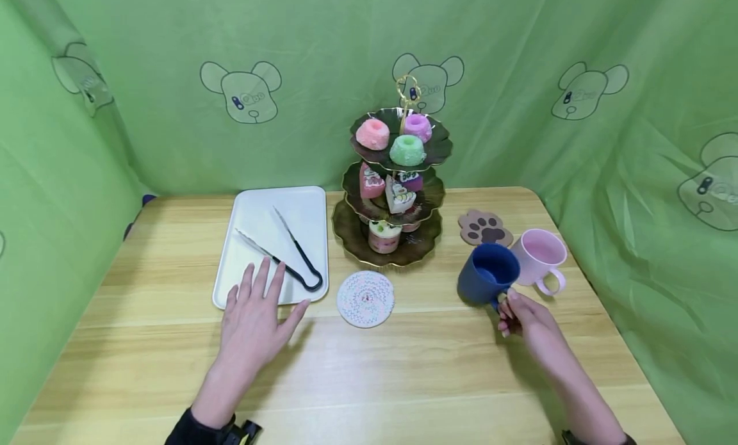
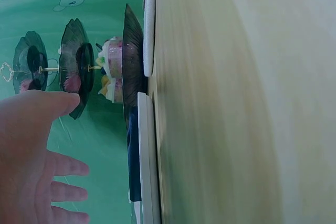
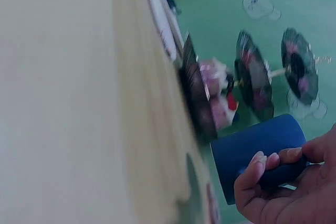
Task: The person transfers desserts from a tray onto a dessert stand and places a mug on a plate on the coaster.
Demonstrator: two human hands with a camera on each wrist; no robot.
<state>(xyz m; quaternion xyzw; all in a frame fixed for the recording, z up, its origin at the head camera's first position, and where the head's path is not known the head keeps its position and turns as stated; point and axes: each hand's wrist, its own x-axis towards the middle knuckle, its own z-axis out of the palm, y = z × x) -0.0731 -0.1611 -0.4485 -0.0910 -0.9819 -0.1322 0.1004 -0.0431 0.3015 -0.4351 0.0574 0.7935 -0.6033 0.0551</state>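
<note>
My right hand grips the handle of a dark blue mug, thumb on top. In the right wrist view the mug leans slightly, its base close over the table, with the fingers curled round the handle. A pink mug stands right behind it, partly overlapped. My left hand hovers with spread fingers near the front edge of a white tray, holding nothing. Tongs with black handles lie spread on that tray, one arm running close to the left fingertips.
A three-tiered stand bears small cakes at the back centre. In front of it lies a round patterned coaster. A brown paw-shaped coaster lies behind the mugs. Green curtains enclose the table's back and sides.
</note>
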